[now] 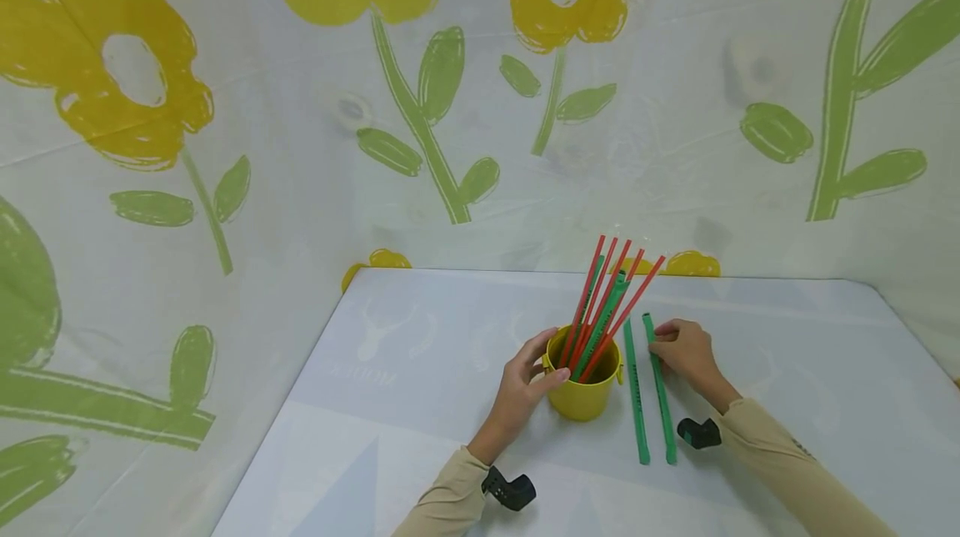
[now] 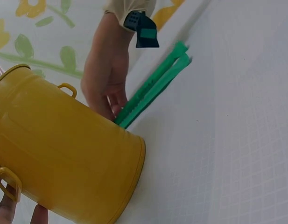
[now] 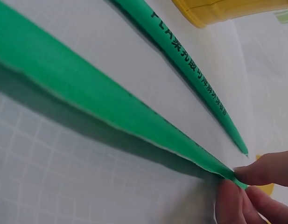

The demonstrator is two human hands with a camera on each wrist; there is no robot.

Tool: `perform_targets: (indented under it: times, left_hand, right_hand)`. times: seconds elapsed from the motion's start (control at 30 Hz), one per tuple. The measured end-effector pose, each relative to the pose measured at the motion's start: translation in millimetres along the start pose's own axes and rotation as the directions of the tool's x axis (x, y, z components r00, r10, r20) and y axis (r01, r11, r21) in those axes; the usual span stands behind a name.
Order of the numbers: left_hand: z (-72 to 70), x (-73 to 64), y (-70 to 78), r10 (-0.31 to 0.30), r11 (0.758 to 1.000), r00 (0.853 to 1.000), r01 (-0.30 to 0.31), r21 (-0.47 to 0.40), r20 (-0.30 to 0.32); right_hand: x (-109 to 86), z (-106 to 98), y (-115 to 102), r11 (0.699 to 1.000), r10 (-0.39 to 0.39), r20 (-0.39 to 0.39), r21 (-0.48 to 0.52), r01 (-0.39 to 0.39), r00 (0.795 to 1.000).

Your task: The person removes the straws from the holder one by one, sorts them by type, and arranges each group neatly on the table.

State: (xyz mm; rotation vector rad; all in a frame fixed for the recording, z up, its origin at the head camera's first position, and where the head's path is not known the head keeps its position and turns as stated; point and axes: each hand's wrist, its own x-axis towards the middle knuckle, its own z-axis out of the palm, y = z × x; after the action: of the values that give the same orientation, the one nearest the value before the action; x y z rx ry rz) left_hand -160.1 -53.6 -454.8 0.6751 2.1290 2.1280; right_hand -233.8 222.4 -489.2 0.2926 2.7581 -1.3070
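My left hand [image 1: 516, 387] holds the small yellow metal bucket [image 1: 581, 405] by its left side, thumb at the front of the rim. Several red straws [image 1: 647, 290] and some green paper-wrapped straws [image 1: 609, 313] stand in it, leaning right. Right of the bucket, two more green-wrapped straws lie roughly side by side. My right hand [image 1: 688, 355] pinches the outer wrapped straw [image 1: 663, 412] near its far end, between thumb and fingers. The inner wrapped straw [image 1: 637, 395], printed with black lettering [image 3: 190, 63], lies between that one and the bucket.
The white table [image 1: 840, 404] has faint printed patterns. A flowered cloth [image 1: 645, 170] hangs behind it and along the left side. Black wrist cameras [image 1: 510, 490] sit on both forearms, the right one [image 1: 699, 434] close beside the outer straw.
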Motion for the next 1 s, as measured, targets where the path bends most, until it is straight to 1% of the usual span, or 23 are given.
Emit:
perform_targets:
  times: [0.23, 0.37, 0.63, 0.83, 1.0]
  left_hand:
    - [0.3, 0.2, -1.3, 0.005, 1.000, 1.000, -0.005, -0.001, -0.001]
    - [0.6, 0.1, -1.0, 0.013, 1.000, 1.000, -0.013, -0.004, 0.002]
    - [1.5, 0.2, 0.5, 0.011, 1.000, 1.000, -0.011, 0.000, -0.007]
    - [1.7, 0.0, 1.9, 0.001, 1.000, 1.000, -0.001, 0.006, -0.008]
    - [1.2, -0.1, 2.3, 0.004, 1.000, 1.000, -0.004, 0.006, -0.003]
  right_hand:
    - [-1.7, -0.4, 4.6, 1.000, -0.009, -0.015, -0.013, 0.009, 1.000]
    - [-6.2, -2.4, 3.5, 1.000, -0.011, -0.017, -0.009, 0.011, 1.000]
    - [-16.0, -11.6, -3.9, 0.996, -0.086, -0.029, 0.000, 0.086, 0.996]
    - [-18.2, -19.1, -8.5, 0.990, -0.136, -0.026, 0.033, 0.136, 0.990]
    - [-18.2, -22.5, -11.2, 0.985, -0.157, -0.054, 0.064, 0.160, 0.986]
